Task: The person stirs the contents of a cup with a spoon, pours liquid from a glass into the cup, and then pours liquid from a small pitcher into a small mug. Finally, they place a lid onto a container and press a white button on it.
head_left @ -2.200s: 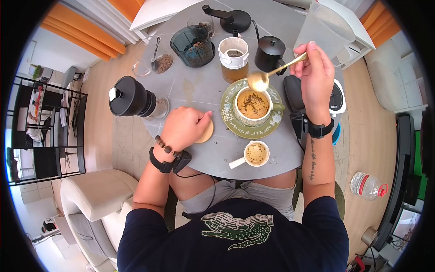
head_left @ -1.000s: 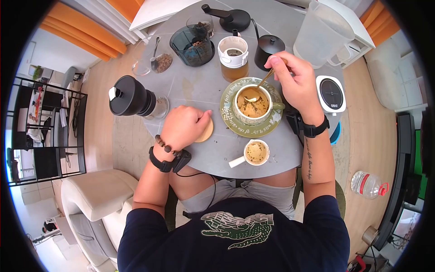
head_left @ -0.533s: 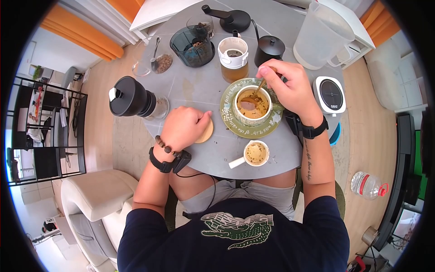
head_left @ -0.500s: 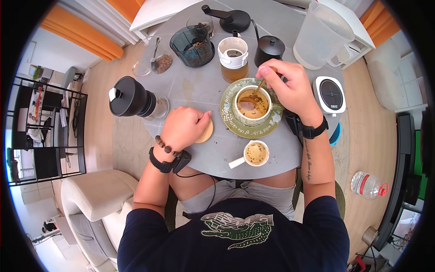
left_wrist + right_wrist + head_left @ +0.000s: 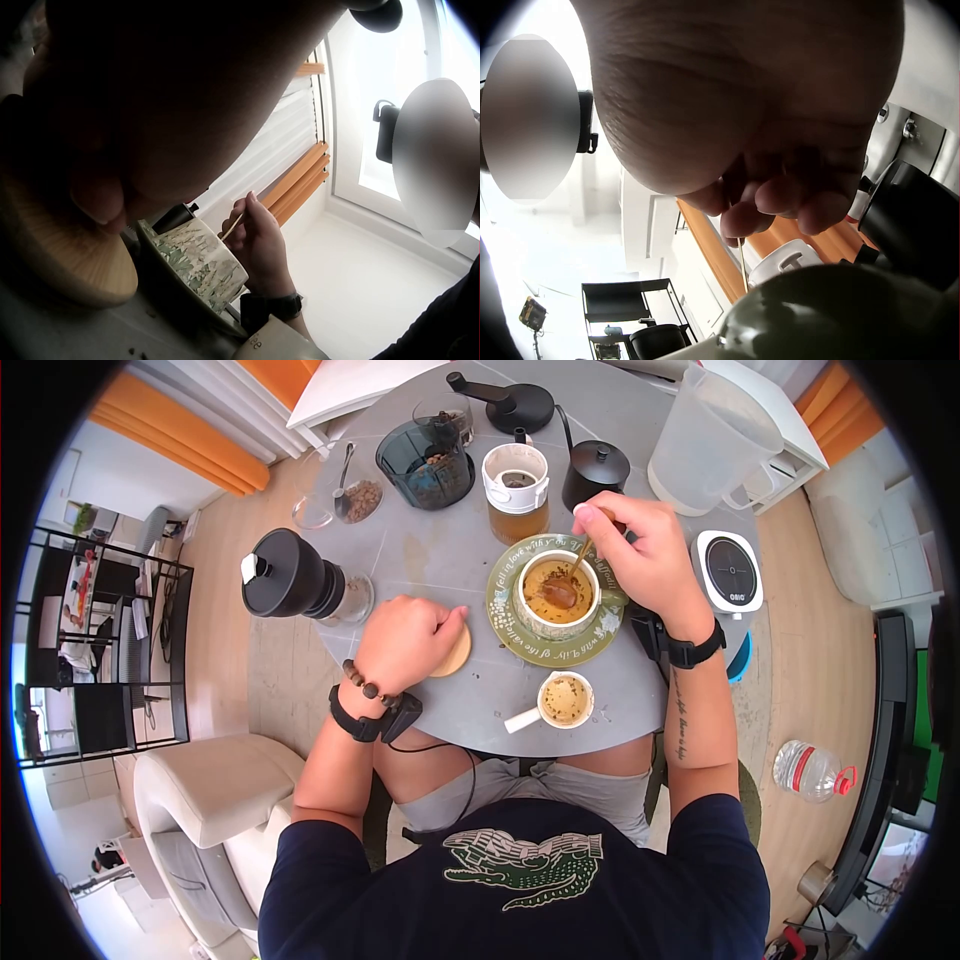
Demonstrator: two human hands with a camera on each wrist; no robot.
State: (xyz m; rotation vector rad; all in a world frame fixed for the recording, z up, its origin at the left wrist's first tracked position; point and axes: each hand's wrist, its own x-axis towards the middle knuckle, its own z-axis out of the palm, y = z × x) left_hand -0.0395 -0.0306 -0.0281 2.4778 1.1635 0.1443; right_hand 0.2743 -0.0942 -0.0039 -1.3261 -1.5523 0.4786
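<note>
In the head view my right hand pinches the handle of a gold spoon, whose bowl is in the brown, speckled liquid of a patterned cup. That cup stands on a green saucer with white lettering. In the right wrist view the thin handle runs down from the fingertips. My left hand rests loosely curled on a round wooden disc, its fingers touching the disc's top in the left wrist view. Nearer my body sits a small white cup with a handle, speckled inside.
A black grinder stands at the left. Behind the saucer are a glass server with a white top, a black kettle and a dark container of beans. A clear pitcher and white scale are at right.
My right hand has lowered the spoon from above the cup into the liquid, and the bowl has shifted about inside it. My left hand has stayed in place.
</note>
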